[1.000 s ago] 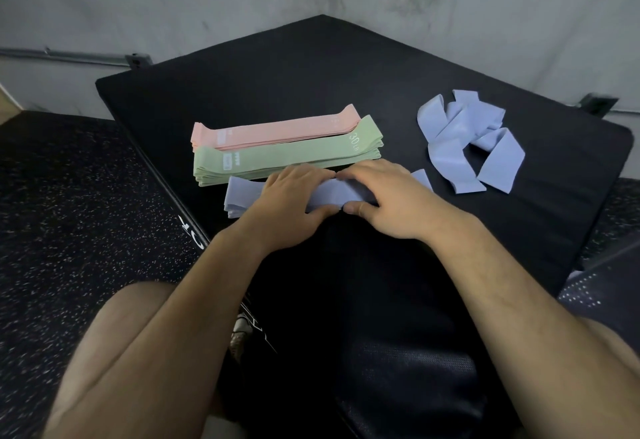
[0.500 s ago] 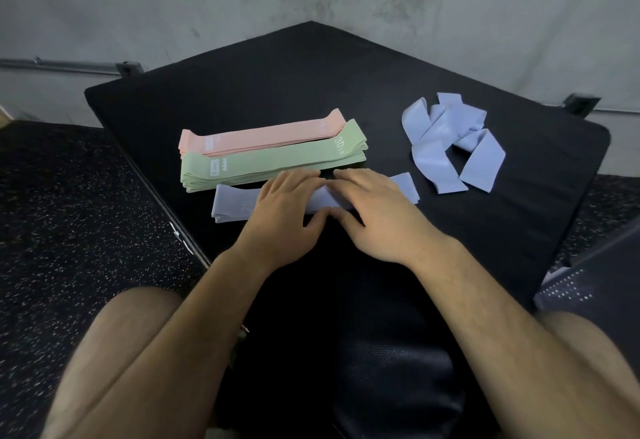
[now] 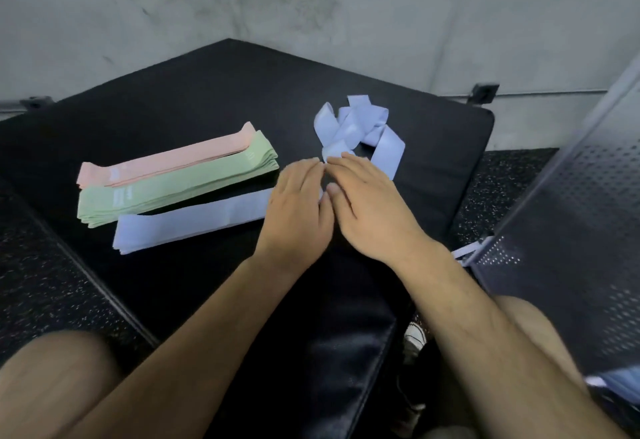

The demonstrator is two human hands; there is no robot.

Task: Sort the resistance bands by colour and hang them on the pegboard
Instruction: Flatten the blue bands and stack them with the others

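Note:
Three flat stacks of bands lie side by side on the black mat: pink bands at the back, green bands in the middle, a pale blue stack nearest me. A loose tangle of pale blue bands lies to the right. My left hand lies flat, fingers straight, over the right end of the blue stack. My right hand is beside it, fingers straight, its fingertips touching the near edge of the tangle.
A dark perforated metal panel stands at the right, with a pale blue band showing at its lower edge. A grey concrete wall rises behind the mat. Speckled rubber floor lies left and right. My knees are at the bottom.
Both hands have slid right along the blue stack, uncovering most of it. The right hand's fingertips have reached the loose blue tangle. The camera has turned right, bringing the perforated panel into view.

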